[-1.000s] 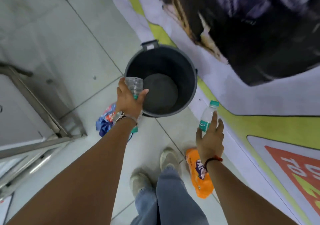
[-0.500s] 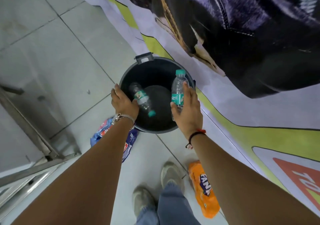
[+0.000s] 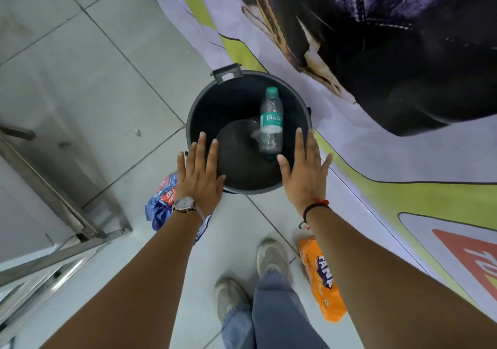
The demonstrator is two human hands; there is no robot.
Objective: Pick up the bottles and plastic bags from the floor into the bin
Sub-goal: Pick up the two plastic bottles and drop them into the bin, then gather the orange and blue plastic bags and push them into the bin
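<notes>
A black round bin (image 3: pixel 204 106) stands on the tiled floor in front of my feet. Inside it lies a clear bottle with a green cap and green label (image 3: pixel 271 121); a second clear bottle (image 3: pixel 254 130) shows dimly beneath it. My left hand (image 3: pixel 199 176) hovers flat over the bin's near left rim, fingers spread and empty. My right hand (image 3: pixel 304 173) hovers over the near right rim, likewise spread and empty. A blue and red plastic bag (image 3: pixel 161 203) lies on the floor under my left wrist. An orange plastic bag (image 3: pixel 322 281) lies by my right shoe.
A large printed banner (image 3: pixel 403 147) covers the floor to the right and behind the bin. A metal frame (image 3: pixel 53 206) stands at the left. My two shoes (image 3: pixel 250 281) are just below the bin.
Both hands have let go of their bottles, which now lie in the bin. The fingers have opened flat above the rim.
</notes>
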